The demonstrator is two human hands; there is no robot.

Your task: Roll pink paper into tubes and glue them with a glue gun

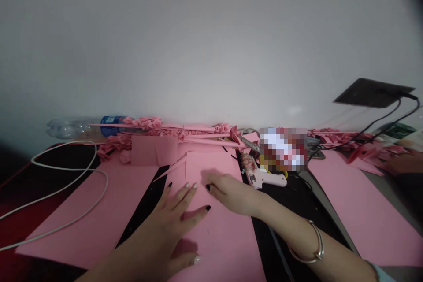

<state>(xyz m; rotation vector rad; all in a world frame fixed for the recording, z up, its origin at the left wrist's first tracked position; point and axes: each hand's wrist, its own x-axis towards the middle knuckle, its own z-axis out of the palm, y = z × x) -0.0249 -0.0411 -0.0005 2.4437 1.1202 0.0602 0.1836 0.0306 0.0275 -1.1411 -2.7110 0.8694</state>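
Observation:
A pink paper sheet (214,233) lies on the dark table in front of me. My left hand (172,216) rests flat on it with fingers spread, open and holding nothing. My right hand (231,194) lies on the same sheet just right of the left, knuckles up and fingers curled toward the paper; whether it holds anything is hidden. A silver bangle (315,246) circles my right wrist. A pink hot glue gun (264,178) lies just beyond my right hand.
More pink sheets lie at left (89,207) and right (360,207). Rolled pink sticks and folded paper flowers (185,132) line the wall, beside a plastic bottle (82,127). A white cable (66,185) loops at left. A dark board (373,92) with black cables stands at right.

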